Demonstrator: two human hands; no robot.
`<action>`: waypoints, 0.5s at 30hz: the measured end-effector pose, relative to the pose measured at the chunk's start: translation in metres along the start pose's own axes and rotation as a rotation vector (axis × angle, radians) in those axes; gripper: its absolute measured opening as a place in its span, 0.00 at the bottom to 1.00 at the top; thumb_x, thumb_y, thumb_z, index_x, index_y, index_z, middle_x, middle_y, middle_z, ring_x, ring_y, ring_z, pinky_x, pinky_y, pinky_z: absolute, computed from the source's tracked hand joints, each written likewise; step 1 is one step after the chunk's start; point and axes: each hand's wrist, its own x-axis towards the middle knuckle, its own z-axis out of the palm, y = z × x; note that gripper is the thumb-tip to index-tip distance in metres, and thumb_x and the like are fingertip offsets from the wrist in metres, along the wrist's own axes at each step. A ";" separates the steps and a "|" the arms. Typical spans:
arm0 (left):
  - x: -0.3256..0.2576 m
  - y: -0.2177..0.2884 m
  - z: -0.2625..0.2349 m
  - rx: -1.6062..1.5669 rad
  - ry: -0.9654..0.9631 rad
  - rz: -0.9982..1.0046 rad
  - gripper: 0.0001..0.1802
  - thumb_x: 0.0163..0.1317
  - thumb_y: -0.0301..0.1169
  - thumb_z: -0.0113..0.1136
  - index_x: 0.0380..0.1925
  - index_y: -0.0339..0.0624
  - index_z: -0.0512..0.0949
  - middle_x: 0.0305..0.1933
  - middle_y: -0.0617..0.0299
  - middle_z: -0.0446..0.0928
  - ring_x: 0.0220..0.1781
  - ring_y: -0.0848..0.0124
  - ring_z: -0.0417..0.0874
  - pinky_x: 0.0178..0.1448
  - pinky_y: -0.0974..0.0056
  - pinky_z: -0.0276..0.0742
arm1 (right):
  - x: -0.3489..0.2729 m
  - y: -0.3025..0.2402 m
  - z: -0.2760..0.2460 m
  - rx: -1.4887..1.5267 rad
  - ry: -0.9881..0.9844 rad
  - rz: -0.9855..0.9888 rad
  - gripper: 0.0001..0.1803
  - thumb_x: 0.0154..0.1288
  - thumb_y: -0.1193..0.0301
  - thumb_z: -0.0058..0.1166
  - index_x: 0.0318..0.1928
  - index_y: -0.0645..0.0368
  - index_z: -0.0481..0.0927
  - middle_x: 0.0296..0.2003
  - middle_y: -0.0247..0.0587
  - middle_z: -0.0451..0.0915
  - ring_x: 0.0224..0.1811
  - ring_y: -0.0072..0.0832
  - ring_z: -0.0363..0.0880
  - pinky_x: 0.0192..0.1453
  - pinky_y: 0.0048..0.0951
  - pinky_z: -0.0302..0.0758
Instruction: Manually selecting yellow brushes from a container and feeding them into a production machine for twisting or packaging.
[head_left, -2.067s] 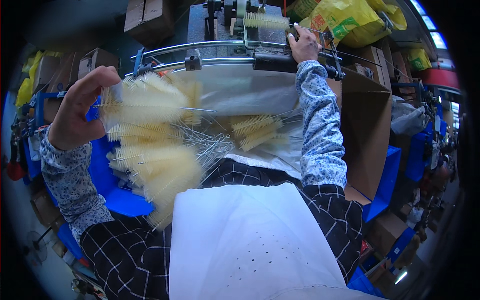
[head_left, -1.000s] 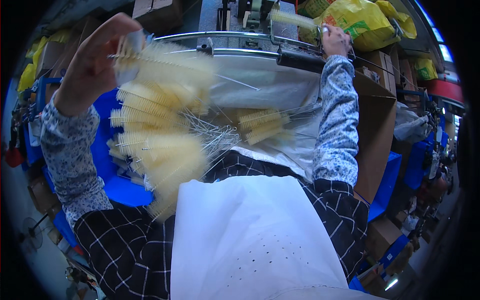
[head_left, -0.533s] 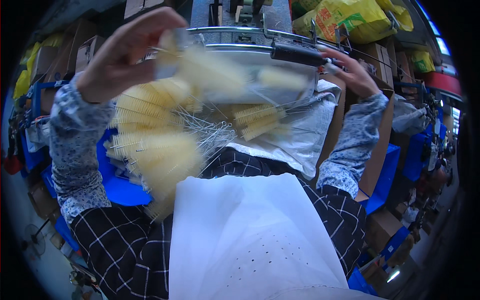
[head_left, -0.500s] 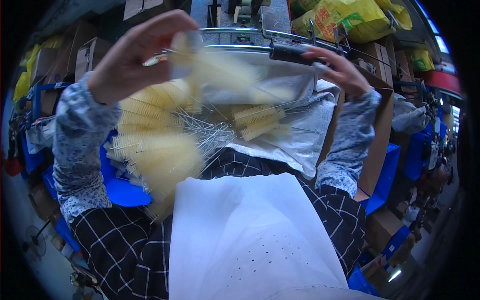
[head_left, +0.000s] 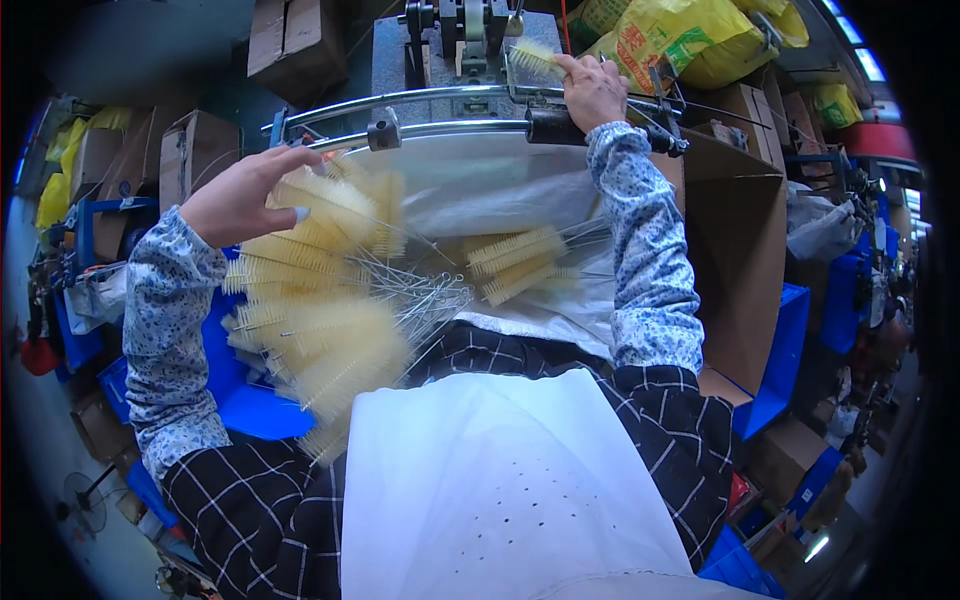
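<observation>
My left hand (head_left: 245,198) hovers at the left edge of a pile of wire brushes, its thumb and fingers apart with nothing between them. The brushes (head_left: 340,345) have pale yellow bristles and twisted wire stems ending in small loops, the stems converging near the middle. A smaller group of brushes (head_left: 515,262) lies to the right on white sheeting. My right hand (head_left: 597,92) is closed at the far side, beyond the black roller-like grip (head_left: 553,127) on a metal bar. At its fingertips is a short yellow-bristled brush (head_left: 534,56); its stem is hidden by the hand.
A metal machine (head_left: 440,70) stands ahead, with two chrome bars (head_left: 450,128) crossing before it. An open cardboard box (head_left: 735,270) sits in a blue crate (head_left: 785,350) on the right. Another blue bin (head_left: 255,405) is under the brushes at left. Yellow bags (head_left: 690,45) lie far right.
My right hand has moved left and farther away, from the black grip to the short brush. My left hand has come down and toward me, and the blurred brush it held is gone from it.
</observation>
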 end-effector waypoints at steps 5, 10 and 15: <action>-0.007 0.000 -0.009 -0.156 -0.001 -0.017 0.19 0.46 0.21 0.55 0.41 0.45 0.68 0.40 0.61 0.70 0.30 0.70 0.69 0.35 0.73 0.69 | 0.009 -0.003 0.008 -0.033 0.027 -0.019 0.15 0.57 0.65 0.42 0.45 0.38 0.72 0.34 0.31 0.72 0.40 0.31 0.66 0.45 0.34 0.60; -0.013 -0.016 -0.012 -0.306 0.040 0.143 0.18 0.45 0.20 0.56 0.39 0.43 0.68 0.36 0.63 0.69 0.29 0.74 0.70 0.36 0.74 0.70 | 0.008 -0.003 0.008 -0.030 0.030 -0.036 0.14 0.57 0.65 0.43 0.45 0.39 0.73 0.33 0.30 0.71 0.40 0.29 0.66 0.45 0.33 0.58; -0.033 -0.023 -0.022 -0.591 0.204 0.337 0.27 0.43 0.20 0.55 0.48 0.44 0.66 0.44 0.62 0.66 0.47 0.69 0.69 0.56 0.66 0.64 | 0.008 -0.001 0.011 0.019 0.068 -0.087 0.14 0.56 0.67 0.44 0.44 0.39 0.73 0.31 0.28 0.71 0.39 0.29 0.66 0.44 0.33 0.58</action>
